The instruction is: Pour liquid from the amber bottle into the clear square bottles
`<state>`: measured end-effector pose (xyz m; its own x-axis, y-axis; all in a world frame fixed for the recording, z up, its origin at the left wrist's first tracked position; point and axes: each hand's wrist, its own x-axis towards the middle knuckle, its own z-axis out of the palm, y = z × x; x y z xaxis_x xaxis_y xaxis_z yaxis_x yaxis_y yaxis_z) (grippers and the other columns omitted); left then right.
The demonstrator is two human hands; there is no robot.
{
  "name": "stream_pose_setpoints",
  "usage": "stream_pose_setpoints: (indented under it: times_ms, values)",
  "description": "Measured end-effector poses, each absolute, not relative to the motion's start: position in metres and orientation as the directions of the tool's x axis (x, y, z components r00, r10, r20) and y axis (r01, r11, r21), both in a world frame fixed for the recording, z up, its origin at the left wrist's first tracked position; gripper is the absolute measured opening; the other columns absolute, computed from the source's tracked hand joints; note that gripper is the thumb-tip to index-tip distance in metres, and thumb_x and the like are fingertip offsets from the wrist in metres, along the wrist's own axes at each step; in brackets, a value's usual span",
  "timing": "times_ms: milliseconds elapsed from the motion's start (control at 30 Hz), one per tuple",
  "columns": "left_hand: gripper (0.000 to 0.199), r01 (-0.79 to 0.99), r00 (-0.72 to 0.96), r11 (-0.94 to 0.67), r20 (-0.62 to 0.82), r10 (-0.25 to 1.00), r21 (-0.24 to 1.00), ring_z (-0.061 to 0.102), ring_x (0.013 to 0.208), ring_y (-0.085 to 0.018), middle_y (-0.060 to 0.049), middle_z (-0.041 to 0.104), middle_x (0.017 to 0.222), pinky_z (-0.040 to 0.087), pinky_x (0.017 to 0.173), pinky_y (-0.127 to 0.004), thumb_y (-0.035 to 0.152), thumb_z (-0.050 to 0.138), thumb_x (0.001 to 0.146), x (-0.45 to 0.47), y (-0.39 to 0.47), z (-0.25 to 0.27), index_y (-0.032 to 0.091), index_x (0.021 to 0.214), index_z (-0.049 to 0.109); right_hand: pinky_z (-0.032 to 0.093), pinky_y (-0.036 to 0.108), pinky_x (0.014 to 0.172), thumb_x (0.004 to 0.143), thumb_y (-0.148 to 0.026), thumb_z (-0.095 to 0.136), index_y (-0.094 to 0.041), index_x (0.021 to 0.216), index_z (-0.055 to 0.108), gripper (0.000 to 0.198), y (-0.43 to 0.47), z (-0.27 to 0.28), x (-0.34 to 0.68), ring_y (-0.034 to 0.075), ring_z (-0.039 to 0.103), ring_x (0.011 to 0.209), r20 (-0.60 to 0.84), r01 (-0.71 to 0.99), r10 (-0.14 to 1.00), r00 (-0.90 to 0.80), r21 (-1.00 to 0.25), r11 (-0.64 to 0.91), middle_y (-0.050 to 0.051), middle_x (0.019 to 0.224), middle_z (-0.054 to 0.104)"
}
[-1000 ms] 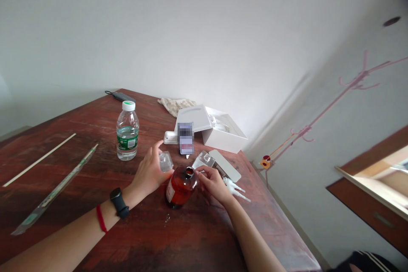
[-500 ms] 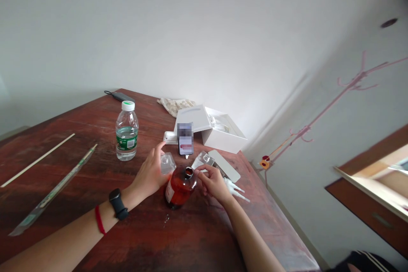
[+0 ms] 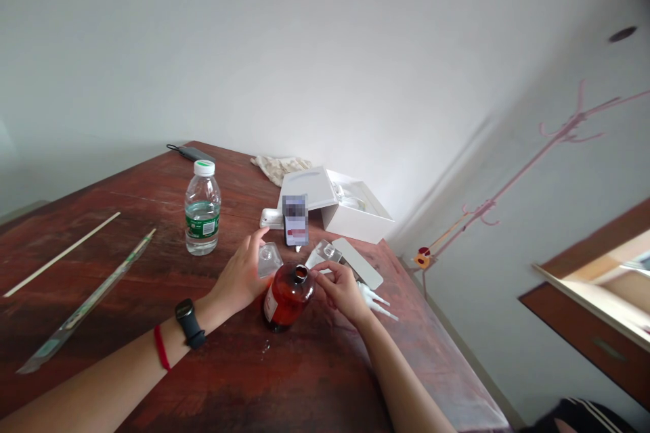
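Note:
An amber bottle (image 3: 289,301) with a pale label and an uncapped neck stands on the table between my hands, tilted in this view. My left hand (image 3: 240,274) is at its left side, fingers apart, the thumb close to or touching the glass. Beside the bottle's neck, my right hand (image 3: 336,284) has thumb and forefinger pinched together; anything between them is too small to make out. Behind my left fingers lies a clear square container (image 3: 269,259). Another clear container (image 3: 325,254) sits behind my right hand.
A water bottle (image 3: 202,216) stands at left, near a bare stick (image 3: 63,254) and a wrapped stick (image 3: 96,294). A phone (image 3: 295,230) leans before a white box (image 3: 355,223). White nozzles (image 3: 373,298) lie right of my right hand. Small wet drops (image 3: 265,346) spot the table (image 3: 228,385).
Almost nothing differs. The view has shifted very slightly, and both hands keep their places beside the amber bottle.

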<state>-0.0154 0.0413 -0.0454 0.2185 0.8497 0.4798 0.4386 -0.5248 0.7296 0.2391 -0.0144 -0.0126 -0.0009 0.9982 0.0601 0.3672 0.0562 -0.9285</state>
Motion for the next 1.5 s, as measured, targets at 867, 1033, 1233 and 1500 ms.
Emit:
stream_pose_setpoints:
  times_ms: [867, 1033, 1233, 1500]
  values:
    - [0.095, 0.611, 0.219, -0.414, 0.358, 0.908, 0.674, 0.066, 0.131, -0.045, -0.024, 0.062, 0.14, 0.055, 0.107, -0.059, 0.059, 0.077, 0.085, -0.021, 0.03, -0.022, 0.017, 0.161, 0.038, 0.027, 0.02, 0.033, 0.082, -0.07, 0.077, -0.02, 0.087, 0.069, 0.051, -0.015, -0.01, 0.237, 0.01, 0.041, 0.03, 0.082, 0.341, 0.995, 0.058, -0.938, 0.057, -0.01, 0.04, 0.046]
    - [0.09, 0.619, 0.232, -0.413, 0.347, 0.909, 0.668, 0.068, 0.128, -0.045, -0.024, 0.063, 0.138, 0.057, 0.103, -0.058, 0.058, 0.075, 0.088, -0.021, 0.028, -0.02, 0.016, 0.158, 0.04, 0.025, 0.02, 0.036, 0.083, -0.071, 0.076, -0.02, 0.087, 0.069, 0.052, -0.016, -0.011, 0.237, 0.009, 0.038, 0.033, 0.095, 0.335, 0.994, 0.058, -0.94, 0.071, -0.01, 0.042, 0.046]
    - [0.089, 0.646, 0.247, -0.397, 0.313, 0.917, 0.652, 0.068, 0.128, -0.047, -0.027, 0.062, 0.143, 0.057, 0.101, -0.057, 0.055, 0.08, 0.084, -0.024, 0.028, -0.017, 0.016, 0.156, 0.044, 0.023, 0.021, 0.036, 0.083, -0.073, 0.075, -0.019, 0.087, 0.069, 0.054, -0.016, -0.011, 0.239, 0.009, 0.036, 0.033, 0.1, 0.328, 0.994, 0.054, -0.941, 0.077, -0.01, 0.042, 0.044]
    - [0.089, 0.694, 0.257, -0.364, 0.258, 0.931, 0.621, 0.068, 0.13, -0.049, -0.028, 0.062, 0.15, 0.058, 0.099, -0.057, 0.05, 0.08, 0.085, -0.025, 0.027, -0.015, 0.018, 0.158, 0.041, 0.022, 0.021, 0.035, 0.082, -0.075, 0.075, -0.02, 0.087, 0.068, 0.056, -0.016, -0.01, 0.238, 0.008, 0.033, 0.033, 0.089, 0.308, 0.995, 0.046, -0.949, 0.071, -0.01, 0.041, 0.043]
